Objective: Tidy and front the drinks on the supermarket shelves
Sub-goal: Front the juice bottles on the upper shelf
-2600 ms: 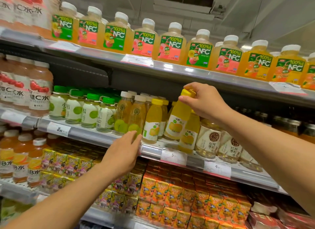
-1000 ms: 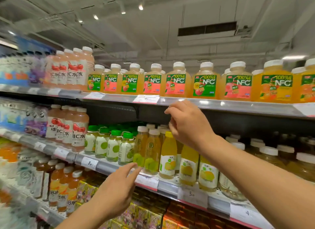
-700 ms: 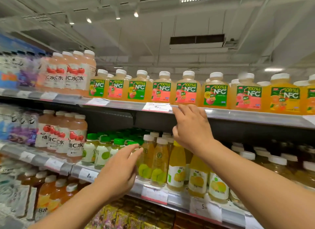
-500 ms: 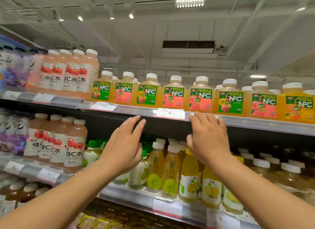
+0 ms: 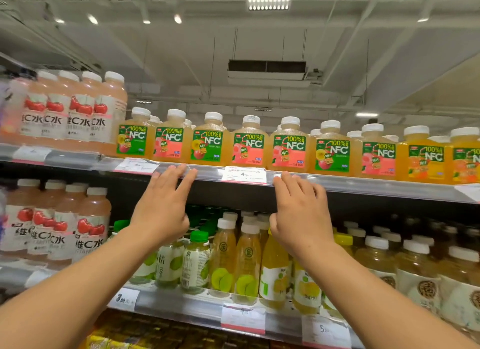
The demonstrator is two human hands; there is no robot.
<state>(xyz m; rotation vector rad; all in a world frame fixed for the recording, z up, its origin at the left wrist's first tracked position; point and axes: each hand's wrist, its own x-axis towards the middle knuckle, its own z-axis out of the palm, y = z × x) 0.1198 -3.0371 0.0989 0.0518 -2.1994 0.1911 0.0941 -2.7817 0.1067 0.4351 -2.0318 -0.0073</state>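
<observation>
Hands, left point(image 5: 161, 213) and right point(image 5: 301, 216), spread flat, fingertips seemingly touching top shelf edge point(image 5: 363, 185) under NFC bottles point(image 5: 249, 143).

NFC bottles point(image 5: 249, 143) line the upper shelf's point(image 5: 363, 184) front edge, taller bottles point(image 5: 78, 115) at their left, both hands below that edge before the lower shelf's small bottles point(image 5: 246, 258).

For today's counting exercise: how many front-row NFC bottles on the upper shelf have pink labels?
4 pink-label NFC bottles: second, fourth, fifth and seventh from the row's left end. Others may be hidden behind.
</observation>
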